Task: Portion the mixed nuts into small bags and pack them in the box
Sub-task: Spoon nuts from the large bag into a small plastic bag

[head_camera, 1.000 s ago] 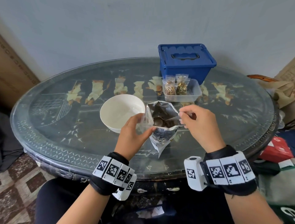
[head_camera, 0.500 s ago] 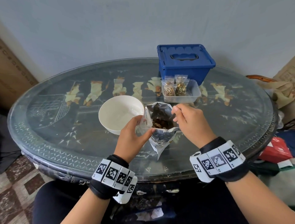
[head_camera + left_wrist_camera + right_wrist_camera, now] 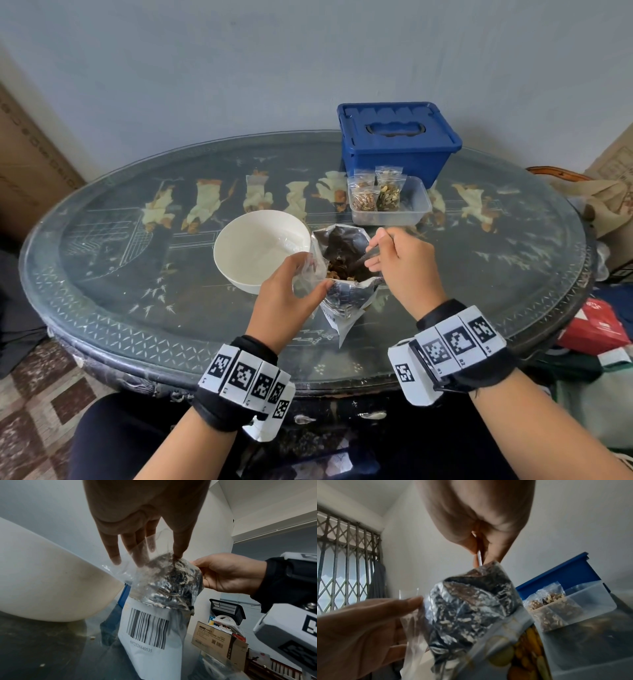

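Head view, left grip (image 3: 286, 301): thumb and fingers pinch one empty clear bag (image 3: 306, 274), its mouth just beside the foil pouch (image 3: 346, 274).
Head view, right grip (image 3: 399, 263): curled round one spoon handle (image 3: 371, 251), bowl end sunk among the mixed nuts (image 3: 342, 272).
Head view, count: two filled bags (image 3: 376, 195) in one clear tub (image 3: 419, 205) beyond the right grip; one blue box (image 3: 397, 137), lid on, farther still; one white bowl (image 3: 255, 248) beyond the left grip.
Left wrist view: fingers (image 3: 137, 553) behind the clear film.
Right wrist view: spoon handle pinched above the pouch rim.
Risk: the pouch stands unsteadied on the surface; a sideways scoop could tip it, or nuts miss the limp bag mouth.
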